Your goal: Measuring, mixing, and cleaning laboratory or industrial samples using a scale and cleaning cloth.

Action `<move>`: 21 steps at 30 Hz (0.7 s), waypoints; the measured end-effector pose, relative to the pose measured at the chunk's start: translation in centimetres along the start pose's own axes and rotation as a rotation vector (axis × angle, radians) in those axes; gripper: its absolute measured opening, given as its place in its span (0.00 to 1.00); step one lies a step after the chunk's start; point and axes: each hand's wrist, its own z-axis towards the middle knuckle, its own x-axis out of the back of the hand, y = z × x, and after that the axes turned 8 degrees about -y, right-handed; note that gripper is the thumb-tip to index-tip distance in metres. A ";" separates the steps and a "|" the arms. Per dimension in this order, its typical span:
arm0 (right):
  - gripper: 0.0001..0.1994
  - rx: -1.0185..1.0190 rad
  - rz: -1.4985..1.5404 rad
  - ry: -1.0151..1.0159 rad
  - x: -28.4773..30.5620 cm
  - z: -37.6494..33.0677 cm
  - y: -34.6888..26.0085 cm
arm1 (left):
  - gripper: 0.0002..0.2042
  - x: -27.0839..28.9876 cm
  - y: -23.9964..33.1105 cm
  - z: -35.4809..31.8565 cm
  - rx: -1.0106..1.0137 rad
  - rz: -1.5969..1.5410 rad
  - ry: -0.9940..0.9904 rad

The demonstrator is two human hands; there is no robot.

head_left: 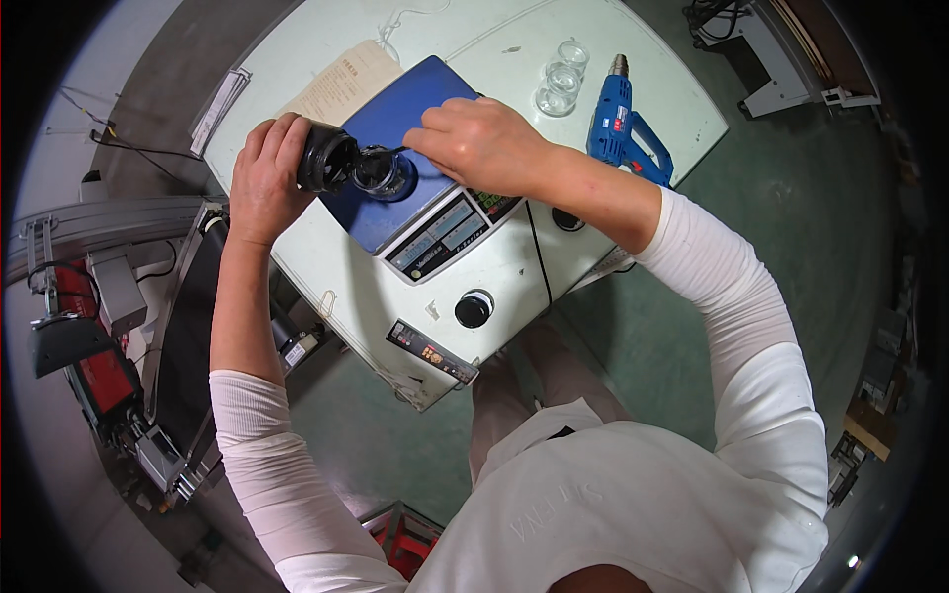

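Observation:
My left hand [265, 180] is closed around a dark jar [318, 163], tilted with its mouth toward a small clear glass jar [395, 181]. Dark material shows at the tilted mouth and inside the glass jar. That glass jar stands on the blue platform of a digital scale [427, 91]. Over the platform, my right hand [479, 143] pinches a thin dark stick [399, 149], its far end at the gap between the two jars. The stick's exact kind is too small to tell.
A blue heat gun [615, 124] and several stacked clear glass dishes [560, 81] occupy the table's far right. Paper [341, 81] lies behind the scale. Nearer me are a black lid [474, 308], a dark printed strip [432, 351] and a black cable [539, 257] over the edge.

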 end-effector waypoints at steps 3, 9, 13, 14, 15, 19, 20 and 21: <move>0.04 -0.007 0.020 0.038 0.0 -0.1 0.1 | 0.39 0.1 0.2 0.1 0.019 -0.024 -0.011; 0.09 -0.072 0.081 -0.009 -0.3 -0.4 0.3 | 0.38 0.4 0.4 -0.4 0.035 -0.062 -0.015; 0.08 -0.102 0.093 -0.023 -0.2 -0.2 0.0 | 0.38 0.3 0.0 -1.0 0.048 -0.076 -0.001; 0.07 -0.116 0.115 -0.023 -0.2 -0.2 0.0 | 0.38 0.3 0.0 -1.2 0.060 -0.073 0.007; 0.06 -0.131 0.137 -0.024 -0.3 -0.1 -0.1 | 0.38 0.3 -0.1 -1.3 0.071 -0.071 0.015; 0.05 -0.146 0.150 -0.021 -0.4 0.0 -0.1 | 0.37 0.4 0.0 -1.6 0.075 -0.089 0.017; 0.05 -0.147 0.143 -0.023 -0.4 0.0 -0.2 | 0.38 0.5 0.1 -1.6 0.094 -0.097 0.022; 0.06 -0.148 0.136 -0.025 -0.4 0.0 -0.2 | 0.40 0.5 0.3 -1.6 0.113 -0.106 0.028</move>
